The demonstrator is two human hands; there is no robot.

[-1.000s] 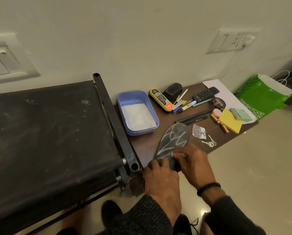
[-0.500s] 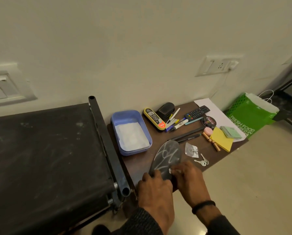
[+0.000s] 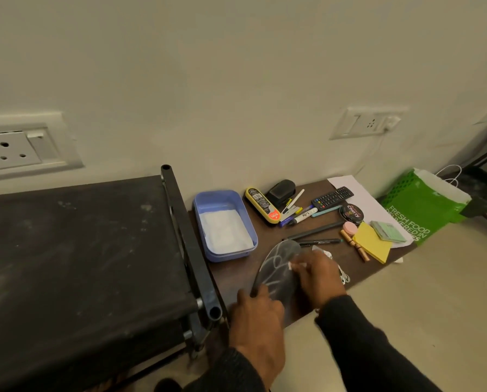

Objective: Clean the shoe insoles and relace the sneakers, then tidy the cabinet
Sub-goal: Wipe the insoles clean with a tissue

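The dark insole (image 3: 276, 267) lies on the brown desk (image 3: 236, 278) near its front edge, streaked with white smears. The left hand (image 3: 258, 315) grips its heel end to pin it, while the right hand (image 3: 317, 274) pinches a small white wad (image 3: 293, 265) against the insole's middle; a second ago that hand worked nearer the heel, so the wiping has travelled up toward the toe. Smears remain, so I judge the cleaning to be midway. Just behind stands the blue tub (image 3: 225, 224) with white contents, and beyond it the shoe-polish sponge (image 3: 262, 205), pens, a remote (image 3: 332, 195) and yellow sticky notes (image 3: 373, 246).
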